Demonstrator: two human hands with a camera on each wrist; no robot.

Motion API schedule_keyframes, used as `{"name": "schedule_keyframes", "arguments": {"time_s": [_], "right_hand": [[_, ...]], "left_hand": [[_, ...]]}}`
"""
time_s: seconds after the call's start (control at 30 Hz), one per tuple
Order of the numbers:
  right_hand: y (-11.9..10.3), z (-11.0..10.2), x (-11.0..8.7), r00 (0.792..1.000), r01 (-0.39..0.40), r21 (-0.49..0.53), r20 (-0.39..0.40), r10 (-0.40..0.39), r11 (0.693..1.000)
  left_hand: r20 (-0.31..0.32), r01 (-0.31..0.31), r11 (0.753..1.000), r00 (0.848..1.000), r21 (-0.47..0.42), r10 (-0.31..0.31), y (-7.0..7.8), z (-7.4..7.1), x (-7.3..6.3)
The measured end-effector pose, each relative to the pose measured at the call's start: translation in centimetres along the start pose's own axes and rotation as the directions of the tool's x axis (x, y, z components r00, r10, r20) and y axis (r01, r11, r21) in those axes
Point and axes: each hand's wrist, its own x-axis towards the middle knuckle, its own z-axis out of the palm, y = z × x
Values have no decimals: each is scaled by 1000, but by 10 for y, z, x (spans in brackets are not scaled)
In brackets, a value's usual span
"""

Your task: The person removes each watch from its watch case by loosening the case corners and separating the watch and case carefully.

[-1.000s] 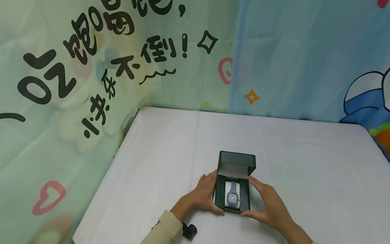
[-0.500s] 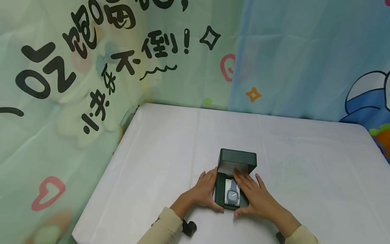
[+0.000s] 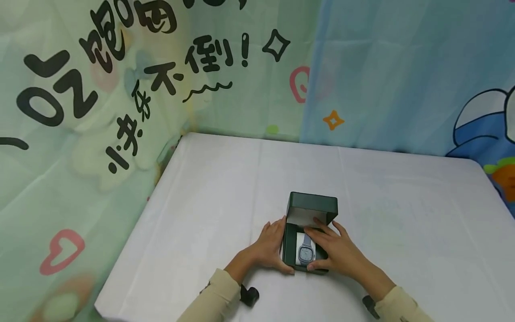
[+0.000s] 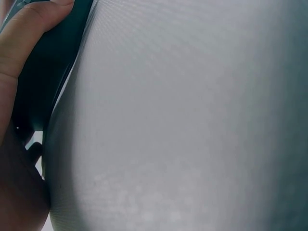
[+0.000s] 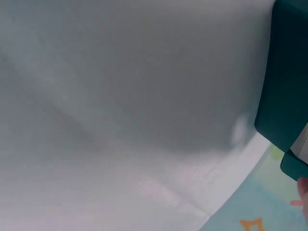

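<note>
A dark green watch box (image 3: pixel 314 203) stands on the table with its lid raised. Inside sits a watch (image 3: pixel 306 254) with a grey-blue strap, wrapped on a white cushion (image 3: pixel 299 241). My left hand (image 3: pixel 267 250) grips the box at its left side, thumb round the front corner; the left wrist view shows that thumb (image 4: pixel 29 31) on the green wall. Over the right part of the box reaches my right hand (image 3: pixel 342 250), fingertips near the cushion's far end and thumb by its near end. Whether they press the cushion cannot be told. The right wrist view catches the box's outer side (image 5: pixel 288 72).
A white-covered table (image 3: pixel 221 179) surrounds the box. Printed cloths (image 3: pixel 249 107) hang along its left and far edges. Small black devices sit at the left wrist (image 3: pixel 249 296) and the right wrist (image 3: pixel 369 306).
My right hand has left the box's outer right side and come in over its opening, fingers beside the watch. The left hand has kept its grip. The view has tilted slightly downward.
</note>
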Motion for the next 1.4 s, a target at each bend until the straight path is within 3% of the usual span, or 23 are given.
{"name": "schedule_keyframes", "arguments": {"time_s": [0.3, 0.47, 0.7, 0.8, 0.9, 0.97, 1.13, 1.2, 1.37, 1.4], "right_hand": [[-5, -12, -12, 983, 95, 114, -169, -75, 989], [-11, -30, -15, 988, 55, 202, -152, -24, 978], [-9, -43, -18, 991, 15, 228, -136, 17, 974], [-10, -45, -19, 991, 2, 229, -128, 28, 973], [-12, -47, -19, 991, -2, 224, -131, 32, 975], [-14, -50, -19, 990, 7, 224, -141, 25, 974], [-20, -58, -17, 987, 40, 247, -159, 0, 968], [-22, -61, -16, 987, 49, 255, -159, -8, 966], [-24, -66, -15, 982, 92, 248, -184, -46, 964], [-24, -66, -15, 980, 100, 243, -191, -54, 965]], "left_hand": [[16, 20, 1000, 1000, 21, -21, 7, 8, -6], [22, 41, 999, 999, 13, -42, 7, 9, -9], [52, 61, 997, 997, -41, -59, 6, 2, -17], [19, 63, 998, 998, -24, -62, 11, -9, -24], [-79, -4, 999, 997, 32, 6, 18, -21, -28], [-153, -81, 996, 984, 47, 87, 25, -29, -29], [-270, -263, 964, 932, -49, 241, 39, -45, -28], [-302, -291, 955, 916, -50, 263, 43, -50, -28], [-357, -349, 935, 868, 58, 346, 47, -59, -30], [-349, -362, 931, 867, 49, 356, 47, -60, -30]]}}
